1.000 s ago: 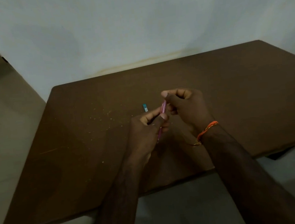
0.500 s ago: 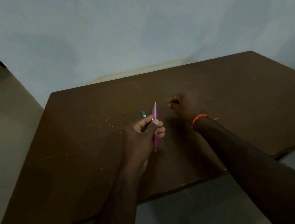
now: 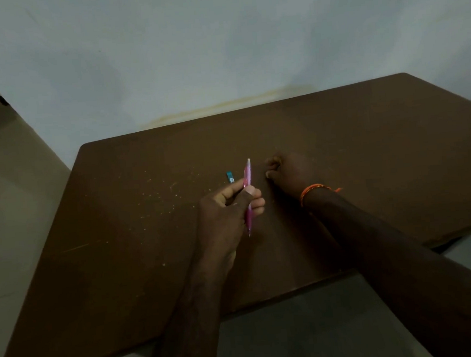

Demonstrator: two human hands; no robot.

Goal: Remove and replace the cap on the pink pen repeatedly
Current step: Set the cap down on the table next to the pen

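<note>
Left hand (image 3: 225, 207) pinches the pink pen (image 3: 248, 197) mid-barrel, upright above the table (image 3: 367, 145) middle, likely steadying it for recapping, while right hand (image 3: 290, 174), fisted just beside it on the table, probably hides the cap, unseen; small teal object (image 3: 230, 176) lies nearby.

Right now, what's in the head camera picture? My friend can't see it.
A left hand holds a pink pen upright above a brown table. The right hand, with an orange band on its wrist, is curled shut beside the pen, apart from it. A small teal thing lies on the table.
</note>
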